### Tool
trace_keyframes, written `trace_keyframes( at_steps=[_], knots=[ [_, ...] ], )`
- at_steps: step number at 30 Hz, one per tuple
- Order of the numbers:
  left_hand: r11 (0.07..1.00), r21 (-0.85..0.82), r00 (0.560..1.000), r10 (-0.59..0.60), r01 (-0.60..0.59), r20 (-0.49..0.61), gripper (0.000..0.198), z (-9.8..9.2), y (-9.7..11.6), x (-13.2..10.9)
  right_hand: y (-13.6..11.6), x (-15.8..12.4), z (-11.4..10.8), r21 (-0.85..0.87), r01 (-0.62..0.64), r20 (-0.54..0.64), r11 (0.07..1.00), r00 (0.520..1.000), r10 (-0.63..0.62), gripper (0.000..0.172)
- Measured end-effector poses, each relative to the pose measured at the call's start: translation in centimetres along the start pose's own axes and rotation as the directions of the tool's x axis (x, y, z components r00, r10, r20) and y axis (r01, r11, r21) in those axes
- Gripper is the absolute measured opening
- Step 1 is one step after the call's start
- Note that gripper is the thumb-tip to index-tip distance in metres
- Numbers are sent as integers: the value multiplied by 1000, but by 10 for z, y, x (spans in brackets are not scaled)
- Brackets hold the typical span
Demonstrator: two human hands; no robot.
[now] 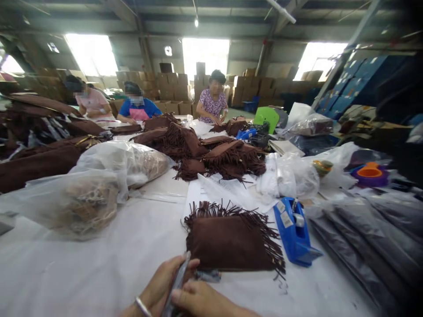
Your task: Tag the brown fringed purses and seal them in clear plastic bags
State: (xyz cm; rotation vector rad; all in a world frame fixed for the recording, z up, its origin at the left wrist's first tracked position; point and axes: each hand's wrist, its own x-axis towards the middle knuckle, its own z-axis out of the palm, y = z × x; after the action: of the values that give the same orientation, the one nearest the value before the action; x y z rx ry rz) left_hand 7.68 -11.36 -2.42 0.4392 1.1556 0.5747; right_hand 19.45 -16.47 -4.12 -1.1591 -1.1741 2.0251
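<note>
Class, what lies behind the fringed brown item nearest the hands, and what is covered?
Behind the fringed brown item lie white sheets, then a heap of similar brown items. Whatever the heap covers is hidden.

Left hand [165,278] and right hand [197,297] close together, fingers curled inward.

free tabletop [76,268] left, pouch [229,242] ahead, tape dispenser [292,235] right

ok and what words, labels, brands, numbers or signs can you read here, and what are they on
Nothing reads clearly.
White labels on the blue tape dispenser: too small.
Handwritten marks on the white table covering: unclear.
White sheet with faint marks: too blurred.
Wall clock: numerals too small.
</note>
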Motion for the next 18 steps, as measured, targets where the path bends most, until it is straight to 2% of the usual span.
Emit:
trace_keyframes(
  at_steps=[2, 4, 6, 9, 11, 12, 14, 16, 18],
  knots=[
    [999, -37, 1000, 26, -26, 9, 23, 12, 4, -5, -11, -4, 1, 265, -115, -32, 957, 991, 128, 24],
    [995, -35, 994, 94, -92, 54, 23, 11, 8, -6, -22, -11, -14, 406, -134, -51, 904, 984, 169, 25],
    [979, 65, 979, 185, -191, 89, 30, -1, 9, -4, -30, -21, -44, 429, -99, -79, 898, 986, 147, 28],
    [860, 370, 927, 376, -352, 7, 44, -27, 1, 3, -36, -34, -95, 380, -75, -135, 922, 981, 136, 43],
    [770, 511, 881, 471, -383, -49, 47, -41, -8, 8, -39, -39, -122, 338, -83, -144, 937, 980, 139, 52],
    [746, 547, 872, 486, -381, -55, 48, -46, -13, 11, -40, -42, -131, 318, -92, -139, 944, 980, 142, 53],
    [653, 650, 857, 515, -390, -3, 51, -51, -22, 16, -45, -44, -142, 186, -95, -141, 978, 982, 122, 49],
    [443, 794, 809, 578, -417, 103, 52, -48, -28, 21, -51, -45, -144, -103, -81, -160, 991, 985, 63, 50],
    [194, 880, 738, 637, -432, 222, 49, -42, -30, 26, -58, -43, -138, -444, -68, -237, 893, 971, -44, 57]
  ],
)
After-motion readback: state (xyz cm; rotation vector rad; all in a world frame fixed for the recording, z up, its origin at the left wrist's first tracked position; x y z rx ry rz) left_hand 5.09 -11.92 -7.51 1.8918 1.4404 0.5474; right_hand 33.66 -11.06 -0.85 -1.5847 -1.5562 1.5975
